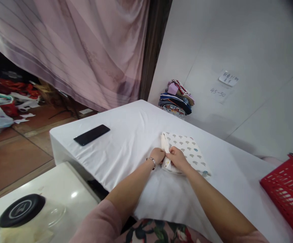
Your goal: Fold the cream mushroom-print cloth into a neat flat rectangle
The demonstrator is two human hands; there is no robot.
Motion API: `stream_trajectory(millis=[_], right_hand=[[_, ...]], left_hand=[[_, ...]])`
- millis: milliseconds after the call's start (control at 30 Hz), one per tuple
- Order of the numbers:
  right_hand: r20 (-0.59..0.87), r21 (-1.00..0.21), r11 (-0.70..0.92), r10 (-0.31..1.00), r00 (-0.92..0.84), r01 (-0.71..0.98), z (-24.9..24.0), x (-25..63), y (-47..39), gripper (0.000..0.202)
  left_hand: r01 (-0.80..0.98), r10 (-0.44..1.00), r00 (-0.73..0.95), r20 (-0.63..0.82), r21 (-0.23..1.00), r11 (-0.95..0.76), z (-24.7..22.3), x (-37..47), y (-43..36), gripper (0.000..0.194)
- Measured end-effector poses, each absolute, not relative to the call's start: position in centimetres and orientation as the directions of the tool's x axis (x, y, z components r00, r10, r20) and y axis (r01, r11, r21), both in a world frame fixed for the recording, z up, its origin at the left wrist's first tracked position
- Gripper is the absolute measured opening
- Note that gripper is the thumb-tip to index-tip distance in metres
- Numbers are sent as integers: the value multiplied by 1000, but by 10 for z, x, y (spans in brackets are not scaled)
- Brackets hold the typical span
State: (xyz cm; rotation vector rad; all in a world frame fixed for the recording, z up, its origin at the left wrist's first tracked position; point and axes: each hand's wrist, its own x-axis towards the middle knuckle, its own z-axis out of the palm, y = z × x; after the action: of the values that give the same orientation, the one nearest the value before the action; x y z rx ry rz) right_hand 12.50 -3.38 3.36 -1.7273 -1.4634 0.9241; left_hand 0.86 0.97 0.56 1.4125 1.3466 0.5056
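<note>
A folded white cloth (189,152) with small grey and blue-green prints lies on the white-covered table (126,141). Its left side shows a thick folded edge. My left hand (157,155), with a bracelet at the wrist, is closed on that edge. Right beside it, my right hand (176,157) pinches the same edge from above the cloth. The fingertips of both hands nearly meet.
A black phone (92,134) lies on the table's left part. Folded clothes (176,98) are stacked by the wall. A red basket (288,192) stands at the right. A black-lidded jar (22,211) stands at lower left. A pink curtain (98,44) hangs behind.
</note>
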Motion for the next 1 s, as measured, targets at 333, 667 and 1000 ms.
stream_trajectory(millis=[333, 667, 1000], right_hand=[[-30, -810, -74, 996, 84, 582, 26, 128, -37, 15], [-61, -756, -82, 997, 56, 649, 34, 124, -42, 10], [36, -763, -20, 997, 74, 646, 51, 156, 6, 21]], left_hand=[[474, 884, 292, -365, 858, 198, 9, 1, 6, 15], [288, 808, 355, -469, 878, 383, 15, -4, 7, 42], [366, 851, 384, -358, 905, 216, 3, -5, 6, 28]])
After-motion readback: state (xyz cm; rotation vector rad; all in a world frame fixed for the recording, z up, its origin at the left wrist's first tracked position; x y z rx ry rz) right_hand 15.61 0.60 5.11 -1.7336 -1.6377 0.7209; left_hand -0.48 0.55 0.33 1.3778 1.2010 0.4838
